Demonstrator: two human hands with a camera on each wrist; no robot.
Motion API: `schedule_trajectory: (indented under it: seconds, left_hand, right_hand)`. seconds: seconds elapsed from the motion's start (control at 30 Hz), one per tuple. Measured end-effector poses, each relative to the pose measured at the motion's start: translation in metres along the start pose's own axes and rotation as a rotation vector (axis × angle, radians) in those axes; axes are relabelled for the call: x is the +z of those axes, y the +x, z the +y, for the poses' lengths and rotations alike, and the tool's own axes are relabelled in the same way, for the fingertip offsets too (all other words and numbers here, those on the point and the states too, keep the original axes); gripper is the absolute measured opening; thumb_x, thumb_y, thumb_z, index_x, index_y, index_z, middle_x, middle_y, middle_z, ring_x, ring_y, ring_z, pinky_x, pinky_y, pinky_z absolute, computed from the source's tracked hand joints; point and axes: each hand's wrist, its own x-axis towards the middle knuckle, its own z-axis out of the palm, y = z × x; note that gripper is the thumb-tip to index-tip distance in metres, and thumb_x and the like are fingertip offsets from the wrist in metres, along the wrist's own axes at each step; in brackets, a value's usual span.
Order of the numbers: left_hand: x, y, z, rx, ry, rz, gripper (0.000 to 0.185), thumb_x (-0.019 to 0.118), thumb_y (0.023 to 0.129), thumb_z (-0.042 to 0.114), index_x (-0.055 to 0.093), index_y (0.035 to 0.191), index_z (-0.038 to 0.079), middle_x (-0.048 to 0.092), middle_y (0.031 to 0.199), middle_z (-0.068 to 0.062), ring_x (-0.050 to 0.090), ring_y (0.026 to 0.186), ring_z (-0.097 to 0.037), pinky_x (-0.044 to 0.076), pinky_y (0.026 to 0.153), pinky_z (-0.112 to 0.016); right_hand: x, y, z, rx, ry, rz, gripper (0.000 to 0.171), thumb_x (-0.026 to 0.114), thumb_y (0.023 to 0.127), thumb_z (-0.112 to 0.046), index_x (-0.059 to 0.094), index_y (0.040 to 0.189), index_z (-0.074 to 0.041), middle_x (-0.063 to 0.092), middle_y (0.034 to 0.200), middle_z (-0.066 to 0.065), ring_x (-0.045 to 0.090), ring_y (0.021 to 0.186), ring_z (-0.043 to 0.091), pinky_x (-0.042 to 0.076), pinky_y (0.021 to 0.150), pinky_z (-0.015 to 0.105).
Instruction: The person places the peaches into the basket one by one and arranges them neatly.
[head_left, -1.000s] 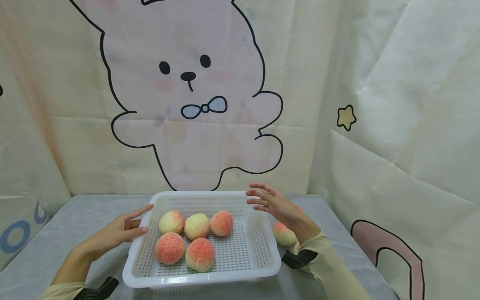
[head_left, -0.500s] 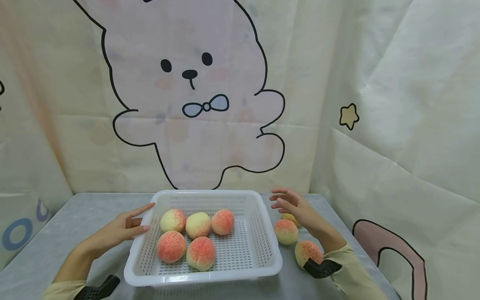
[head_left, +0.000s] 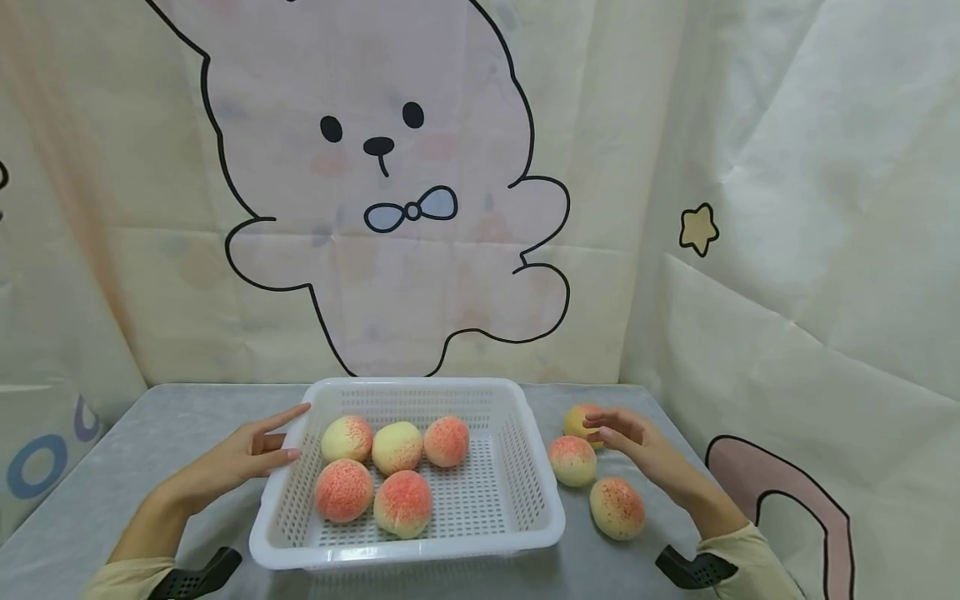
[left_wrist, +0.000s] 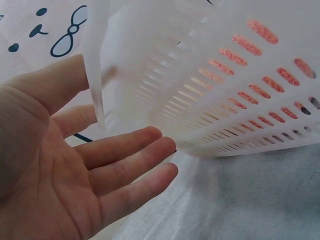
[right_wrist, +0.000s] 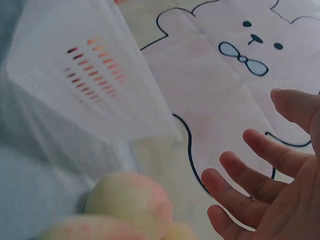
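Observation:
A white plastic basket (head_left: 517, 517) holds several peaches (head_left: 343, 490), gathered towards its left side. My left hand (head_left: 232, 458) rests its thumb and forefinger on the left rim; in the left wrist view the other fingers of that left hand (left_wrist: 110, 170) extend loosely beside the basket's slotted wall (left_wrist: 210, 100). Right of the basket lie a reddish-yellow peach (head_left: 577, 423), a pale pink-topped peach (head_left: 572, 462) and a speckled peach (head_left: 617, 508). My right hand (head_left: 652, 450) hovers near the rearmost of them, fingers spread and holding nothing, as the right wrist view shows too.
A grey cloth covers the table (head_left: 210, 408). Behind it hangs a cream curtain (head_left: 600, 333) with a cartoon bear, and another curtain closes off the right side. Black cameras (head_left: 693, 568) are strapped to both wrists.
My right hand has drawn back from above the basket's right rim, moving right to the loose peaches, which are now uncovered. The left hand stays on the rim.

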Motion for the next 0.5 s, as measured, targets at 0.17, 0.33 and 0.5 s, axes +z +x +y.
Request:
schedule_trajectory:
  seconds: [0.17,0.33,0.5]
  left_hand:
    - [-0.001,-0.001,0.0,0.002,0.0,-0.002,0.079,0.055,0.104,0.023,0.006,0.164,0.011,0.051,0.144,-0.035,0.071,0.104,-0.019,0.058,0.083,-0.035]
    - [-0.001,0.0,0.0,0.003,0.008,0.003,0.079,0.056,0.104,0.023,0.006,0.164,0.012,0.051,0.144,-0.035,0.071,0.104,-0.019,0.058,0.083,-0.036]
    - [0.0,0.0,-0.001,0.0,0.005,0.001,0.078,0.056,0.104,0.023,0.006,0.164,0.012,0.05,0.145,-0.036,0.071,0.105,-0.019,0.058,0.082,-0.035]
  right_hand:
    - [-0.007,-0.018,0.018,0.056,-0.002,-0.008,0.042,0.043,0.109,-0.023,0.049,0.14,0.005,0.063,0.134,0.002,0.061,0.117,0.001,0.047,0.098,0.023]
    - [-0.009,-0.032,0.038,0.075,-0.011,0.0,0.042,0.049,0.107,-0.02,0.049,0.142,0.004,0.062,0.131,-0.011,0.058,0.12,-0.003,0.046,0.095,0.018]
    - [-0.014,-0.044,0.055,0.096,0.006,-0.082,0.044,0.05,0.106,-0.018,0.046,0.146,0.002,0.055,0.144,0.003,0.051,0.125,-0.009,0.045,0.095,0.015]
